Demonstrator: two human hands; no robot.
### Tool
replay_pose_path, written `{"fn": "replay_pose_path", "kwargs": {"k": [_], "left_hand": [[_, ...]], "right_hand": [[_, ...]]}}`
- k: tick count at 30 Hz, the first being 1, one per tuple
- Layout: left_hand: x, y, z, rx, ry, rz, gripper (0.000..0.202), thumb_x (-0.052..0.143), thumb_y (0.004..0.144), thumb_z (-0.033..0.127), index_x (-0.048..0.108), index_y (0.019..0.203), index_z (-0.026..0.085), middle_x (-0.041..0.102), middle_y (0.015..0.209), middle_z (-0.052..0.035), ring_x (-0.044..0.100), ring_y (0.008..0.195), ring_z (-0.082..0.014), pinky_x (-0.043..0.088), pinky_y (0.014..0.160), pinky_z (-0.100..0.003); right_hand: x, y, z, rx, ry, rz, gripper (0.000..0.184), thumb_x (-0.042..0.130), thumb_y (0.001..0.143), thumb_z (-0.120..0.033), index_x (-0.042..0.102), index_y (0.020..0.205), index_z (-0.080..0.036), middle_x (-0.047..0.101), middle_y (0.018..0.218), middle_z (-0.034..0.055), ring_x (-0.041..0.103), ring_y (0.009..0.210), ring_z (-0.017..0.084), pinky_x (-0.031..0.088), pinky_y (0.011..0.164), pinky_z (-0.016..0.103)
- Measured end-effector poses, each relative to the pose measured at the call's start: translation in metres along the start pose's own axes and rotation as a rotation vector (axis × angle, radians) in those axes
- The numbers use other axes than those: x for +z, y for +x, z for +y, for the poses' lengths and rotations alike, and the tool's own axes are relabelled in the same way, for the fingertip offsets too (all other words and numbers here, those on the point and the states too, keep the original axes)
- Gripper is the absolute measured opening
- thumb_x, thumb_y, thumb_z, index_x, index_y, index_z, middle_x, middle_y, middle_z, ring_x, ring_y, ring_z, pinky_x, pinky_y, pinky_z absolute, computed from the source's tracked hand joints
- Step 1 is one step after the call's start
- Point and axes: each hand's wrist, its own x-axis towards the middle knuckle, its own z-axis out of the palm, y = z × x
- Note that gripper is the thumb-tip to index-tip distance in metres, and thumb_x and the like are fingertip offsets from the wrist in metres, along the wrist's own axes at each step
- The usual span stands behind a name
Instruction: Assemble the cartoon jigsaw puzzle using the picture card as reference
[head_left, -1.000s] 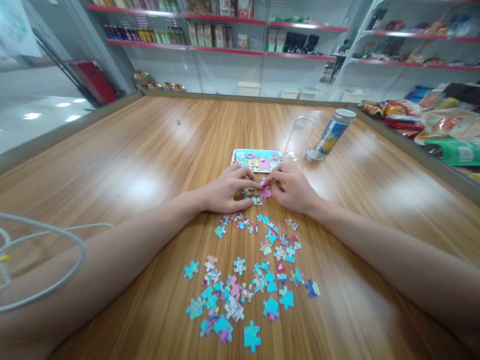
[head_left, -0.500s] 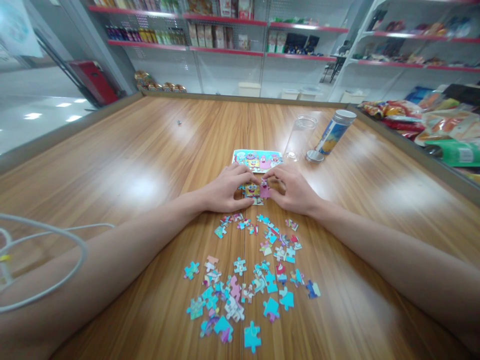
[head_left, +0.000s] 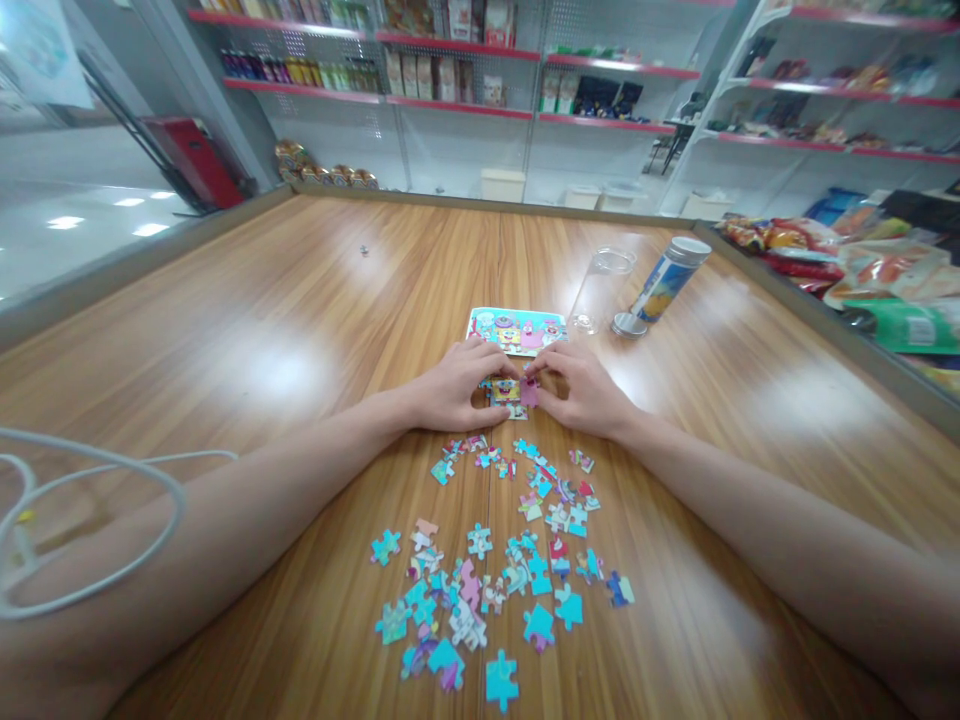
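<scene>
Between my hands lies a small joined patch of jigsaw puzzle (head_left: 505,391) with a yellow cartoon face. My left hand (head_left: 463,386) curves round its left side, fingertips on the upper edge and thumb at the lower edge. On the right, my right hand (head_left: 583,388) has its fingers round a pink puzzle piece (head_left: 529,391), which sits against the patch. Just beyond the hands is the picture card (head_left: 517,330) with the same cartoon figures. Many loose puzzle pieces (head_left: 466,590) are scattered nearer to me, mostly light blue, with some pink and white.
Behind my right hand stand a clear jar (head_left: 602,290), a blue printed canister (head_left: 671,280) and a metal lid (head_left: 628,325). Snack packets (head_left: 802,250) are heaped past the table's right edge. A white cable (head_left: 176,500) loops over my left forearm. Shelves (head_left: 461,105) line the back.
The view has tilted slightly, so everything sits a little lower in the picture. Both hands stay at the patch, and the right fingertips have shifted a little on the pink piece.
</scene>
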Motion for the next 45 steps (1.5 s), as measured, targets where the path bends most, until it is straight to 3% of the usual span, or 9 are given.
{"fn": "replay_pose_path", "kwargs": {"k": [6, 26, 45], "left_hand": [[0.0, 0.0, 0.0, 0.007, 0.006, 0.009, 0.034, 0.064, 0.086, 0.039, 0.062, 0.114, 0.019, 0.061, 0.111, -0.0086, 0.054, 0.109, -0.025, 0.041, 0.1, -0.042], [0.0, 0.0, -0.001, 0.031, -0.056, -0.016, 0.031, 0.065, 0.086, 0.036, 0.063, 0.112, 0.02, 0.061, 0.115, -0.0091, 0.055, 0.11, -0.0241, 0.042, 0.102, -0.041], [-0.002, 0.001, 0.002, -0.004, -0.065, -0.054, 0.04, 0.065, 0.085, 0.036, 0.059, 0.122, 0.022, 0.06, 0.117, -0.0081, 0.053, 0.111, -0.0249, 0.042, 0.103, -0.042]], "right_hand": [[-0.001, 0.002, 0.003, 0.0, 0.005, -0.022, 0.023, 0.068, 0.08, -0.02, 0.069, 0.103, -0.019, 0.065, 0.098, 0.0083, 0.06, 0.096, 0.026, 0.046, 0.089, 0.041], [0.009, 0.015, 0.009, 0.002, 0.104, -0.048, 0.021, 0.064, 0.076, -0.016, 0.073, 0.094, -0.018, 0.061, 0.092, 0.0068, 0.06, 0.088, 0.023, 0.048, 0.082, 0.036], [0.003, 0.005, 0.01, -0.027, 0.142, -0.045, 0.021, 0.065, 0.082, -0.014, 0.07, 0.101, -0.019, 0.06, 0.098, 0.0068, 0.059, 0.093, 0.021, 0.049, 0.086, 0.035]]}}
